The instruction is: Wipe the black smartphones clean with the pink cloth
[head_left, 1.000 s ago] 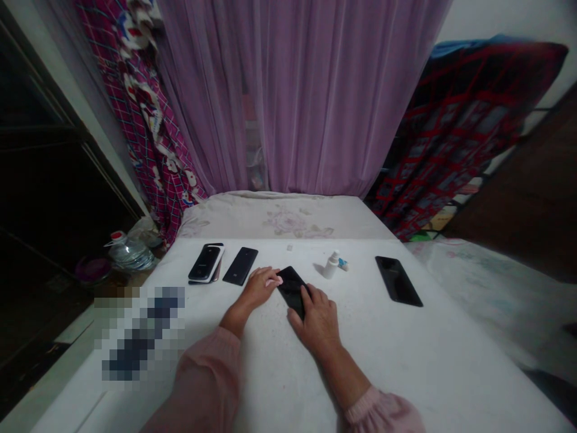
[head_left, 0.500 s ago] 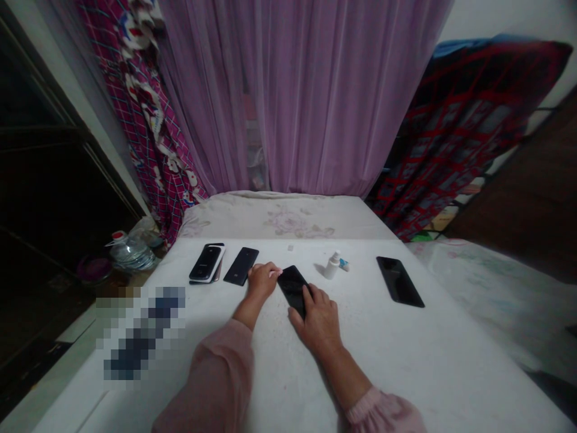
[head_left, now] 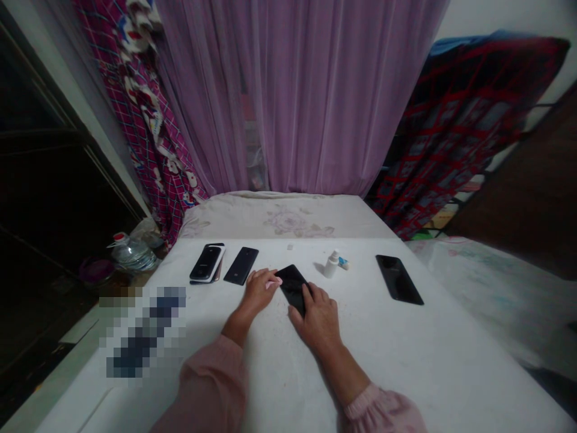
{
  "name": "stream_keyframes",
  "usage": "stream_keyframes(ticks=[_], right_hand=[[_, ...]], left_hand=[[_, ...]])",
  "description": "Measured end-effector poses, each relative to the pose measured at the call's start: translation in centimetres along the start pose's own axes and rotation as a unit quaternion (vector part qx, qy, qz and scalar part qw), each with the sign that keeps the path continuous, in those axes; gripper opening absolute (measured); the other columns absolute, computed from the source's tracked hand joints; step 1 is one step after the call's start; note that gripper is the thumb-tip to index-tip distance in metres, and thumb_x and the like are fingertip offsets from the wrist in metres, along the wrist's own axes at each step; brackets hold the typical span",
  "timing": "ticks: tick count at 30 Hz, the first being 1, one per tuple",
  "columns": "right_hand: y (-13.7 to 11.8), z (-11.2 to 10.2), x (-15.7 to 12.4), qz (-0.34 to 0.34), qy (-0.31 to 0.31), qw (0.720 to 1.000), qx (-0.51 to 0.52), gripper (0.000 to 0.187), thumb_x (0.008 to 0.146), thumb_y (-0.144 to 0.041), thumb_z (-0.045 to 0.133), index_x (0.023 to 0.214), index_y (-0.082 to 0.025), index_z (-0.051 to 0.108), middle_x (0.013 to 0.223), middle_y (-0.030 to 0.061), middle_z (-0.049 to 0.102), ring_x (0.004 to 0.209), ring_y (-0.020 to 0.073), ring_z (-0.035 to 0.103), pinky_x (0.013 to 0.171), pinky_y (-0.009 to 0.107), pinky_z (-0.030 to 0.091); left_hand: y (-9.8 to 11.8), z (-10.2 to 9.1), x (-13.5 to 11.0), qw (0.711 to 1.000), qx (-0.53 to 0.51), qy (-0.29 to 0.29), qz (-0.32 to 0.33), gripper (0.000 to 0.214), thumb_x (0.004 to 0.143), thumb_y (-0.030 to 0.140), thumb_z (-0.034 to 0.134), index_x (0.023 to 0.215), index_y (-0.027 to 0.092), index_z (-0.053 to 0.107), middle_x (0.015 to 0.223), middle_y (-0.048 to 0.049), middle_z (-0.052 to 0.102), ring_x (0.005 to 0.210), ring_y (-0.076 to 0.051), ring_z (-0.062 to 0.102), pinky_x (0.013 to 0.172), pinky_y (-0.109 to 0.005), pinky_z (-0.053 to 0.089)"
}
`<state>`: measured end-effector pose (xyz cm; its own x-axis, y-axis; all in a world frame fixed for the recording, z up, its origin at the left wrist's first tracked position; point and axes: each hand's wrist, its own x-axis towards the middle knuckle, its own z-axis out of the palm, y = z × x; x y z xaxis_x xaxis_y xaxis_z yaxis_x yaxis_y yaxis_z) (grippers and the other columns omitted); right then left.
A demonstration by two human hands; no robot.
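My right hand (head_left: pixel 318 319) presses on a black smartphone (head_left: pixel 292 286), its fingers over the phone's lower right edge and the lower end hidden beneath them. My left hand (head_left: pixel 258 293) pinches a small pink piece (head_left: pixel 273 284), perhaps a cloth or plastic tab, right by the phone's left edge. Both rest on a white tabletop (head_left: pixel 406 367). To the left lie a black phone (head_left: pixel 240 266) and another phone (head_left: pixel 206 263) on a white case. A third black phone (head_left: pixel 397 279) lies face up at the right.
A small white bottle (head_left: pixel 331 264) and a small blue-and-white item (head_left: pixel 343 263) stand behind the held phone. A pale cushion (head_left: pixel 279 219) lies at the far edge, before a purple curtain (head_left: pixel 297 102). A plastic water bottle (head_left: pixel 134 255) sits beyond the left edge.
My left hand moved forward with the pink piece, then came back toward me beside the phone. My right hand and the phone under it stayed nearly still.
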<state>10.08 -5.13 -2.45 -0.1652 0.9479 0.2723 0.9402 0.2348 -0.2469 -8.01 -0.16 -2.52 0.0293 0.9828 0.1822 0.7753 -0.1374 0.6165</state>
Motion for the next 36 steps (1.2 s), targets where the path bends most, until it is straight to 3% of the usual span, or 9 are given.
stream_keyframes(ticks=[7,17,24,29,36], right_hand=[[0.1,0.3,0.0,-0.002,0.001,1.000,-0.010,0.057,0.083,-0.040,0.057,0.133,-0.012,0.055,0.136,0.0177,0.053,0.120,0.0320,0.046,0.091,0.042,0.038],[0.3,0.5,0.0,-0.008,0.004,1.000,-0.009,0.057,0.085,-0.041,0.055,0.133,-0.011,0.055,0.136,0.0188,0.053,0.119,0.0324,0.047,0.091,0.043,0.038],[0.1,0.4,0.0,0.001,0.006,1.000,-0.004,0.056,0.085,-0.039,0.054,0.133,-0.009,0.055,0.136,0.0193,0.053,0.120,0.0323,0.047,0.090,0.043,0.038],[0.1,0.5,0.0,0.001,0.014,1.000,-0.016,0.056,0.085,-0.039,0.055,0.132,-0.010,0.055,0.135,0.0192,0.054,0.119,0.0322,0.047,0.089,0.042,0.038],[0.2,0.6,-0.1,0.001,0.010,1.000,-0.012,0.057,0.085,-0.040,0.055,0.133,-0.011,0.055,0.136,0.0189,0.053,0.119,0.0325,0.047,0.090,0.043,0.038]], left_hand=[[0.3,0.5,1.0,0.998,0.010,0.048,-0.045,0.009,0.082,0.020,0.064,0.084,0.025,0.071,0.104,-0.0003,0.075,0.107,-0.022,0.062,0.099,-0.038,0.040],[0.8,0.8,2.5,0.993,0.039,0.072,-0.084,0.009,0.083,0.028,0.065,0.084,0.025,0.073,0.086,-0.0026,0.075,0.098,-0.024,0.063,0.091,-0.037,0.041],[1.1,1.2,1.3,0.995,0.015,0.072,-0.060,0.009,0.084,0.027,0.065,0.084,0.026,0.074,0.098,-0.0018,0.076,0.099,-0.020,0.065,0.096,-0.036,0.041],[1.3,1.3,0.3,0.997,-0.006,0.052,-0.057,0.007,0.082,0.029,0.069,0.076,0.027,0.072,0.115,-0.0011,0.073,0.116,-0.023,0.059,0.111,-0.049,0.027],[1.4,1.2,0.2,0.998,-0.008,0.035,-0.055,0.008,0.080,0.032,0.071,0.074,0.028,0.072,0.117,-0.0006,0.071,0.118,-0.023,0.058,0.110,-0.049,0.027]])
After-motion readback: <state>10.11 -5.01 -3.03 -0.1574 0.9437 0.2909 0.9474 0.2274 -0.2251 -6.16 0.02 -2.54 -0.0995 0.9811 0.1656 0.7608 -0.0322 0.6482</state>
